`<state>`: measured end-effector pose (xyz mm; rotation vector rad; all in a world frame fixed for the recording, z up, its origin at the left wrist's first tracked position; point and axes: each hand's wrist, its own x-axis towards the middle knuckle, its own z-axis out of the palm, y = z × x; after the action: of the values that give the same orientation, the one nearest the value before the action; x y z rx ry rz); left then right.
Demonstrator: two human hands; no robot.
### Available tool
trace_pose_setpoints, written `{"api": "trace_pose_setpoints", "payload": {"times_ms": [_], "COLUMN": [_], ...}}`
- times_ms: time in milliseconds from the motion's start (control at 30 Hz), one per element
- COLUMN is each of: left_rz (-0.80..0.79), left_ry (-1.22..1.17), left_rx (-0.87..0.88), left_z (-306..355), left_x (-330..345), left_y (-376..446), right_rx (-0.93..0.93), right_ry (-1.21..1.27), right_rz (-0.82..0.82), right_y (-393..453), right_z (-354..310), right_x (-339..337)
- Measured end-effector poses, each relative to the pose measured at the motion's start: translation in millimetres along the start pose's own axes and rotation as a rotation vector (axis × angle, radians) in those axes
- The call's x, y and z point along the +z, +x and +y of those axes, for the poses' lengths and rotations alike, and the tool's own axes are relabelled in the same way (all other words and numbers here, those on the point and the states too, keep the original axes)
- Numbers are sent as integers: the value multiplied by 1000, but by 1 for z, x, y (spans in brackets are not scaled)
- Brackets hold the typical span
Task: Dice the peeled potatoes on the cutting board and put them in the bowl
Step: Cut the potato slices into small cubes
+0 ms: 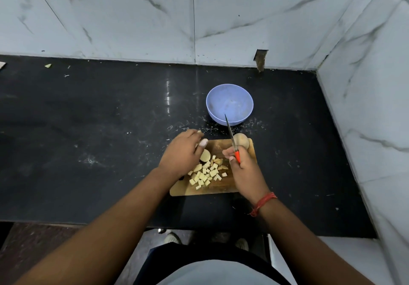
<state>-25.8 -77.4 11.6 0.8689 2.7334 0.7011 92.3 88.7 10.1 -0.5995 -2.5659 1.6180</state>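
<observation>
Hidden under the left hand (180, 154): most of a cut potato piece (205, 155), fingers curled over it, grip unclear. Right hand (242, 165) closed around an orange-handled knife (231, 139), blade pointing away toward the bowl. Pale potato cubes (207, 175) heaped on the wooden cutting board (221, 190); whole peeled potato (241, 140) at its far edge. Blue bowl (229, 104) beyond on the dark surface (99, 118), apparently holding nothing.

Lavender-blue bowl (229, 105), black counter (88, 129), orange-handled knife (232, 143) (grey-veined white marble walls (132, 14)), pale-yellow potato dice (207, 174).
</observation>
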Motion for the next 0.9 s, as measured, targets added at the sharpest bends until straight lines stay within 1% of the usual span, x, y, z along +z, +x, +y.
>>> {"api": "trace_pose_setpoints", "payload": {"times_ms": [67, 133, 200, 267, 333, 400, 433, 500, 600, 667, 733, 800, 900], "left_rz": [0, -97, -180, -215, -226, -203, -182, -164, -181, -201, -219, -217, -129], "left_ry": [-129, -214, -250, -200, -56, 94, 132, 161, 128, 78, 49, 105, 311], "left_rx": [38, 127, 218, 263, 291, 345, 366, 375, 355, 354, 370, 382, 364], "left_z": [17, 38, 54, 56, 50, 40, 37, 33, 40, 48, 51, 48, 36], "left_x": [7, 22, 40, 54, 61, 65, 66, 67, 72, 75, 76, 76, 71], "left_y": [-4, -9, -11, -12, -15, -20, -23, -26, -27, -26, -24, -25, -28], "right_rx": [37, 90, 141, 177, 205, 206, 192, 151, 138, 146, 138, 103, 67], "right_ry": [34, 48, 27, 28, 32, 11, -6, -40, -32, 0, -31, -86, -119], "right_rz": [52, 117, 161, 175, 162, 149, 143, 121, 91, 140, 181, 172, 144], "right_y": [0, 0, 0, -1, -2, -2, -3, -4, -3, -1, -1, -1, 0], "right_z": [4, 9, 12, 15, 19, 22, 23, 20, 20, 21, 19, 17, 16], "right_x": [-4, -8, -12, -15, -16, -16, -15, -16, -14, -16, -21, -24, -21]}}
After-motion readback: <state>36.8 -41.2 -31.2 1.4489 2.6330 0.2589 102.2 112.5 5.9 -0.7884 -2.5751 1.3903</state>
